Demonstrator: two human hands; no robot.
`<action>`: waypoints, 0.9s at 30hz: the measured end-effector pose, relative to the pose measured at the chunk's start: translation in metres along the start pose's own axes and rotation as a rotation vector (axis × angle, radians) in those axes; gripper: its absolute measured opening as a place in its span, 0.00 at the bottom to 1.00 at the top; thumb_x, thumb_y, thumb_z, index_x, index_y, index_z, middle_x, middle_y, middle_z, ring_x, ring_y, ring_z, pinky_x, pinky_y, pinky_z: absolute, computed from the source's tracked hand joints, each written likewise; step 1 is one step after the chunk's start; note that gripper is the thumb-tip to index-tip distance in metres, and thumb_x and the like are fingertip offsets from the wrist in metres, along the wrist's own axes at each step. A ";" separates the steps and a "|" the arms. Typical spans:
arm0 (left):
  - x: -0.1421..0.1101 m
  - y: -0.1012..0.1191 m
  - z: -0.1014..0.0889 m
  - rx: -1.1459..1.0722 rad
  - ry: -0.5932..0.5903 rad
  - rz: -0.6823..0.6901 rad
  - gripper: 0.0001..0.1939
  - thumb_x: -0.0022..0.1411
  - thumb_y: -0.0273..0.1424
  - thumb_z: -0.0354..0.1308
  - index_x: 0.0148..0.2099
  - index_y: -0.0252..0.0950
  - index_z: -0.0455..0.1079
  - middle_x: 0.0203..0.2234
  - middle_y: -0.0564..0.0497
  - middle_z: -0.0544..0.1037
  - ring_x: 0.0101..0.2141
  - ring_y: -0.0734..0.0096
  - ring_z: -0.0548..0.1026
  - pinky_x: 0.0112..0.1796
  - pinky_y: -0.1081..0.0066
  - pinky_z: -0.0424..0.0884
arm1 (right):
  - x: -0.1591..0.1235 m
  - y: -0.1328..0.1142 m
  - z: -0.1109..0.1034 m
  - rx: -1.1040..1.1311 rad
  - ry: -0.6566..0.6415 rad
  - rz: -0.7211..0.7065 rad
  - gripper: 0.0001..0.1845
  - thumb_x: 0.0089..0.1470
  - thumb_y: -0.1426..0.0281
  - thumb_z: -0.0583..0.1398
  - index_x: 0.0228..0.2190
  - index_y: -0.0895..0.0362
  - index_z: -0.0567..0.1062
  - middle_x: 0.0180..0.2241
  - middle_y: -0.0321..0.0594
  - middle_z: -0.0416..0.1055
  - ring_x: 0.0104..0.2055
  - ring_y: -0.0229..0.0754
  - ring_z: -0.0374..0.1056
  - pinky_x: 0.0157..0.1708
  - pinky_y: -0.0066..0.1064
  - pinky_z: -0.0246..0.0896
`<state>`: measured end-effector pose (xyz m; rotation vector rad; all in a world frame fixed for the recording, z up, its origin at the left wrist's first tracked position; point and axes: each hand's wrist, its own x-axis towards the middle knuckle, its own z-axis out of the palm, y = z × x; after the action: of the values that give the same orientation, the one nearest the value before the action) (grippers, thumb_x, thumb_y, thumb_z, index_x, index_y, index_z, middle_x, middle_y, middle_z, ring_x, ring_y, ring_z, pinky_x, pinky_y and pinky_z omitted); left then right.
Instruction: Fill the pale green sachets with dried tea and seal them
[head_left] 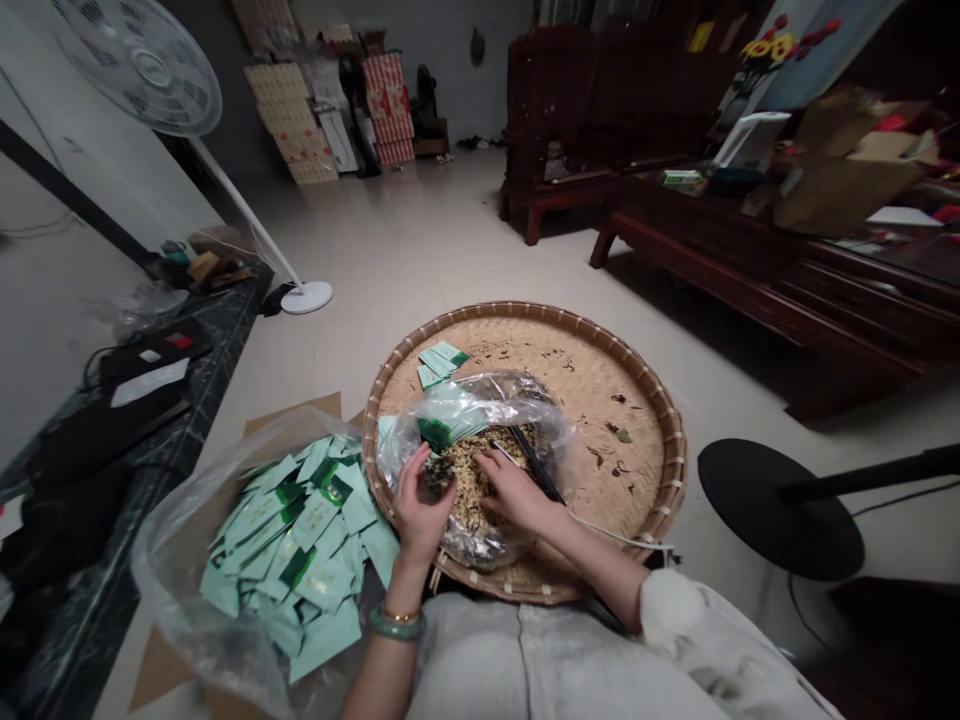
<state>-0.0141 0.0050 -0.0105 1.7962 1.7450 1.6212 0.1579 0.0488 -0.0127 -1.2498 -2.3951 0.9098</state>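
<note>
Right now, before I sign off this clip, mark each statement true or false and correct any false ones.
1. A green bangle circles the left wrist. True.
2. The right hand rests on pale dried loose leaves in a clear plastic bag. True.
3. Pale green sachets fill a glass bowl. False: they lie in a second clear plastic bag, left of the round woven bamboo tray.
4. A white pedestal fan stands right of the tray. False: it stands left of it.
</note>
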 end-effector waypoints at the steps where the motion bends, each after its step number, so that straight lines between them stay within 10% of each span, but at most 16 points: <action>1: 0.002 -0.002 -0.001 0.008 0.023 -0.026 0.25 0.53 0.29 0.62 0.53 0.36 0.64 0.49 0.42 0.72 0.50 0.59 0.71 0.49 0.58 0.69 | 0.002 -0.001 0.003 -0.003 -0.005 0.021 0.40 0.42 0.77 0.66 0.56 0.64 0.60 0.53 0.56 0.60 0.54 0.51 0.60 0.53 0.39 0.58; 20: 0.004 -0.014 0.001 0.047 -0.013 0.009 0.26 0.52 0.29 0.62 0.54 0.35 0.64 0.48 0.41 0.73 0.49 0.58 0.71 0.51 0.55 0.67 | 0.026 0.000 0.023 0.053 0.032 -0.055 0.14 0.44 0.80 0.62 0.36 0.59 0.76 0.34 0.42 0.70 0.35 0.41 0.65 0.36 0.28 0.58; 27: 0.002 -0.014 0.001 0.072 -0.083 0.000 0.25 0.53 0.28 0.61 0.54 0.36 0.64 0.48 0.41 0.73 0.50 0.58 0.71 0.51 0.55 0.67 | 0.020 0.002 -0.011 0.204 0.204 0.021 0.09 0.46 0.79 0.61 0.31 0.58 0.78 0.31 0.41 0.76 0.33 0.40 0.70 0.35 0.28 0.62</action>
<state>-0.0225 0.0109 -0.0199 1.8666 1.7887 1.4796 0.1530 0.0701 -0.0062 -1.2280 -2.0799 0.9563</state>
